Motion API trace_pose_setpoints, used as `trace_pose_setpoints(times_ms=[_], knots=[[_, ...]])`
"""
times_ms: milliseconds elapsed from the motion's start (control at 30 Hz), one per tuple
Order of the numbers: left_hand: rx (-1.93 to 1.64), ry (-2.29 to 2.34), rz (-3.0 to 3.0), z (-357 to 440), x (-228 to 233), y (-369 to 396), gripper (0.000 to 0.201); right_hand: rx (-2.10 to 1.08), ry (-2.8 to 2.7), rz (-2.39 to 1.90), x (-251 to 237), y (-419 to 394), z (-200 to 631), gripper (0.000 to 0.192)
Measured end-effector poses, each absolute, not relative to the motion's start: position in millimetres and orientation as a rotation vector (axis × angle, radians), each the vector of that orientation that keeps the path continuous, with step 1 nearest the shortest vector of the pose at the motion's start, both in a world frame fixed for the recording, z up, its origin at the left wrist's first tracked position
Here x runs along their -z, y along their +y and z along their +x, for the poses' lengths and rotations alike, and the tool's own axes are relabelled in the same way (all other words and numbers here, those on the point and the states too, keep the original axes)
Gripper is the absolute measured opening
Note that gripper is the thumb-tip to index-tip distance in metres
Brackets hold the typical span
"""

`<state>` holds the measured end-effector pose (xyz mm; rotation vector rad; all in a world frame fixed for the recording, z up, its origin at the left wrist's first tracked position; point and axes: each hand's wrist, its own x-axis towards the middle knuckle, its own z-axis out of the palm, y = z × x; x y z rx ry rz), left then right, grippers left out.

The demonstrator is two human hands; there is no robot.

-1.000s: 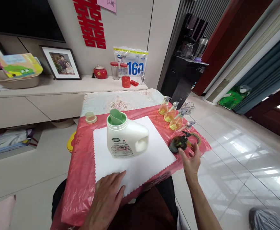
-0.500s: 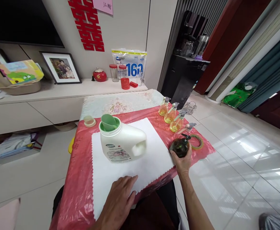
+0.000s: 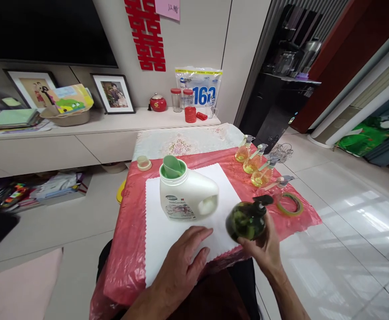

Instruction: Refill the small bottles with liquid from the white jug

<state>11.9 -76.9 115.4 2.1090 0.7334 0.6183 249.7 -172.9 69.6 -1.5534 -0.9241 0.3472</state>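
In the head view my right hand [image 3: 266, 246] grips a dark green pump bottle [image 3: 246, 221], tilted, over the right edge of a white cloth [image 3: 164, 242]. The bottle's black pump head points right and is a little blurred. My left hand [image 3: 189, 253] is over the front of the cloth with fingers stretched and thumb apart, holding nothing. Beyond it stands a white detergent jug [image 3: 181, 198] with a green funnel-shaped cup [image 3: 172, 167] in its mouth. The jug's pale cap [image 3: 144, 163] sits at the table's back left.
Several clear pump bottles with yellow liquid [image 3: 260, 178] line the right side of the red-covered table [image 3: 126, 249]. A roll of tape [image 3: 290, 204] lies at the right edge. Behind, a low cabinet [image 3: 121, 122] holds picture frames, jars and a red pot [image 3: 157, 103].
My right hand has lifted the dark pump bottle off the table's right side and tilted it, bringing it toward me. My left hand has risen slightly. The view has turned left.
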Motion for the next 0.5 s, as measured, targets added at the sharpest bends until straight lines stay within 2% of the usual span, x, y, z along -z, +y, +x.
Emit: trace_pose_setpoints(times_ms=[167, 300, 500], knots=[[-0.59, 0.65, 1.895, 12, -173, -61, 0.043, -0.804, -1.122, -1.305, -101, -167, 199, 0.089], [-0.446, 0.554, 1.699, -3, -190, -53, 0.041, -1.219, -1.175, -1.155, -123, -164, 178, 0.082], [-0.351, 0.474, 1.318, -18, -186, -47, 0.032, -1.261, -1.21, -1.194, -110, -152, 169, 0.067]])
